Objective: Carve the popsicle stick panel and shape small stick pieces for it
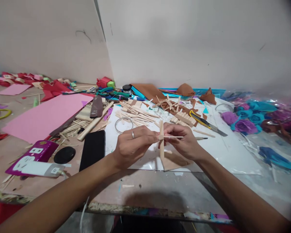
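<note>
Above the white sheet (138,161), both my hands meet at a small cross-shaped piece of wooden sticks (161,147). One flat stick in it stands upright, and a thin light stick (174,137) crosses it towards the right. My left hand (132,145), with a ring on one finger, pinches the piece at the crossing. Closed around its other side is my right hand (184,139), whose fingertips are partly hidden behind the sticks. Just below, a flat brown piece (176,160) meets the upright stick's lower end; whether they are joined I cannot tell.
Behind my hands lie loose wooden sticks (138,113), a metal ring (124,125) and a yellow utility knife (207,123) with its blade out. A black phone (92,150), purple box (42,152) and pink sheet (48,113) occupy the left; blue and purple paper flowers (247,118) the right.
</note>
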Tool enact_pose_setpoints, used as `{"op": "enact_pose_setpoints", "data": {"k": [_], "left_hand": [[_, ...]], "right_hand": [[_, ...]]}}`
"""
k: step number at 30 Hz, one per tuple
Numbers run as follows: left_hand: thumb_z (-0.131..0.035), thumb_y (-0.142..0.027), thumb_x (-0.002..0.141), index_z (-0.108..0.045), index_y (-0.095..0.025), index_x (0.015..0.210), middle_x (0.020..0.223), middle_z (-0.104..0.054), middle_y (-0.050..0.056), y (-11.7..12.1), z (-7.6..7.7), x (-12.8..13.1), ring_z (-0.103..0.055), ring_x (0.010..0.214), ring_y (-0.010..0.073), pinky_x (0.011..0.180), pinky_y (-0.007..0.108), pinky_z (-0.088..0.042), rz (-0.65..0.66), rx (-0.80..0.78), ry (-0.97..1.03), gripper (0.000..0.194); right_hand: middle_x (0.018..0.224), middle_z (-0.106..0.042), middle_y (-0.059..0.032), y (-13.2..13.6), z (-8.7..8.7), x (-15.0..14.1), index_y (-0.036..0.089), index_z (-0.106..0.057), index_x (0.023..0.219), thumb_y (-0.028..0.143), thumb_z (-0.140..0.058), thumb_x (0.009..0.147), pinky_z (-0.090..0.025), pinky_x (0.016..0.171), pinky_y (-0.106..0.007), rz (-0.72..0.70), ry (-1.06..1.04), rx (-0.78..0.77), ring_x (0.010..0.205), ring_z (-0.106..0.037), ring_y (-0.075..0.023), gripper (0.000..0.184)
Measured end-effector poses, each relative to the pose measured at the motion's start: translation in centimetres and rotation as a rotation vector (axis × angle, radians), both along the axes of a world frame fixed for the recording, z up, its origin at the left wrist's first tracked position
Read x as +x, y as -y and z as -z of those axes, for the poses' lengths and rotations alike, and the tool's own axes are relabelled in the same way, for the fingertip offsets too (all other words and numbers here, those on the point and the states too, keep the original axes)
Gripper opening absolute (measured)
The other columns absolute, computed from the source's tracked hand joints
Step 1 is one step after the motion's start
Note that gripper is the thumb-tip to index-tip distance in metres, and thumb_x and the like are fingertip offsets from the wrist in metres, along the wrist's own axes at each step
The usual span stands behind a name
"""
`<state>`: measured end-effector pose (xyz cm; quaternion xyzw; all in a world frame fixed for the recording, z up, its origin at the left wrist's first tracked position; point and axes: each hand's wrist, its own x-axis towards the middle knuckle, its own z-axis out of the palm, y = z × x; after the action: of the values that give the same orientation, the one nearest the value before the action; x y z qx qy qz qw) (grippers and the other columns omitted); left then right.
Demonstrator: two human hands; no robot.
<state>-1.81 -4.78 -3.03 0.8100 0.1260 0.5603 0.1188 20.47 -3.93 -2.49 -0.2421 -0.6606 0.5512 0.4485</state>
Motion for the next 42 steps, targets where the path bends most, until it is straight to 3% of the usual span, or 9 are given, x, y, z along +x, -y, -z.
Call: {"op": "enact_pose_setpoints", "data": {"k": [6,12,18,22,25,29,31,36,42], "left_hand": [[-0.066,-0.002,0.092,-0.073,-0.027,0.118,0.092,-0.078,0.005,0.4,0.0,0.2,-0.074,0.083,0.0173,0.075,0.031,-0.062,-0.028,-0.039,0.024,0.037],[-0.066,0.001,0.090,-0.072,-0.025,0.120,0.094,-0.078,0.005,0.3,0.1,0.1,-0.075,0.087,0.0166,0.077,0.030,-0.063,-0.018,-0.039,0.004,0.040],[-0.079,-0.007,0.084,-0.071,-0.023,0.118,0.095,-0.079,0.004,-0.1,0.8,0.3,-0.077,0.083,0.0158,0.077,0.026,-0.064,-0.103,-0.095,0.106,0.038],[-0.080,-0.011,0.086,-0.070,-0.022,0.124,0.103,-0.080,0.004,-0.3,0.6,0.4,-0.077,0.084,0.0134,0.080,0.022,-0.064,-0.220,-0.067,0.085,0.042],[-0.076,-0.011,0.089,-0.070,-0.022,0.124,0.101,-0.080,0.004,-0.6,0.2,0.2,-0.077,0.084,0.0134,0.080,0.022,-0.063,-0.280,-0.015,0.008,0.037],[-0.069,-0.011,0.094,-0.070,-0.021,0.124,0.096,-0.080,0.005,-0.9,0.1,-0.1,-0.075,0.083,0.0151,0.077,0.026,-0.061,-0.306,0.045,-0.065,0.032],[-0.066,-0.009,0.095,-0.070,-0.020,0.121,0.093,-0.079,0.005,-1.0,0.1,-0.1,-0.074,0.083,0.0152,0.078,0.027,-0.061,-0.310,0.058,-0.094,0.029],[-0.066,-0.007,0.093,-0.072,-0.018,0.114,0.094,-0.079,0.008,-0.9,0.2,0.0,-0.075,0.085,0.0161,0.078,0.026,-0.060,-0.297,0.034,-0.097,0.024],[-0.066,-0.007,0.093,-0.072,-0.020,0.115,0.092,-0.079,0.006,-0.7,0.3,0.1,-0.075,0.084,0.0158,0.077,0.026,-0.059,-0.248,-0.028,-0.110,0.026]], "right_hand": [[0.087,-0.062,-0.0014,0.4,-0.6,-0.6,0.016,-0.069,0.087,0.036,-0.079,0.089,-0.062,0.065,-0.021,0.018,0.009,0.032,0.069,-0.068,-0.0091,0.022],[0.083,-0.061,-0.0008,0.7,-0.8,-0.7,0.016,-0.066,0.084,0.038,-0.076,0.091,-0.061,0.062,-0.021,0.004,0.064,-0.019,0.068,-0.065,-0.0096,0.025],[0.084,-0.064,-0.0010,0.3,-0.7,-0.4,0.016,-0.065,0.086,0.037,-0.076,0.091,-0.060,0.065,-0.022,-0.006,0.092,-0.033,0.069,-0.066,-0.0098,0.024],[0.097,-0.066,-0.0039,-0.4,-0.3,0.5,0.019,-0.069,0.100,0.029,-0.072,0.094,-0.059,0.079,-0.028,0.200,0.112,0.177,0.088,-0.067,-0.0139,0.012],[0.106,-0.066,-0.0061,-0.8,-0.4,1.4,0.023,-0.067,0.114,0.027,-0.068,0.094,-0.058,0.086,-0.037,0.279,0.140,0.417,0.097,-0.066,-0.0195,0.020],[0.119,-0.067,-0.0133,-0.5,-1.2,1.4,0.024,-0.056,0.138,0.050,-0.085,0.078,-0.053,0.090,-0.048,0.264,0.477,0.894,0.106,-0.064,-0.0307,0.071],[0.121,-0.069,-0.0160,-0.2,-1.4,0.9,0.023,-0.051,0.142,0.061,-0.087,0.071,-0.052,0.089,-0.051,0.283,0.598,1.030,0.106,-0.064,-0.0343,0.089],[0.114,-0.072,-0.0149,0.0,-0.8,0.3,0.020,-0.054,0.133,0.046,-0.084,0.082,-0.053,0.084,-0.048,0.318,0.607,1.028,0.101,-0.067,-0.0316,0.065],[0.106,-0.072,-0.0102,-0.1,-0.2,0.6,0.021,-0.057,0.126,0.041,-0.083,0.084,-0.056,0.083,-0.043,0.285,0.505,0.960,0.097,-0.068,-0.0264,0.053]]}}
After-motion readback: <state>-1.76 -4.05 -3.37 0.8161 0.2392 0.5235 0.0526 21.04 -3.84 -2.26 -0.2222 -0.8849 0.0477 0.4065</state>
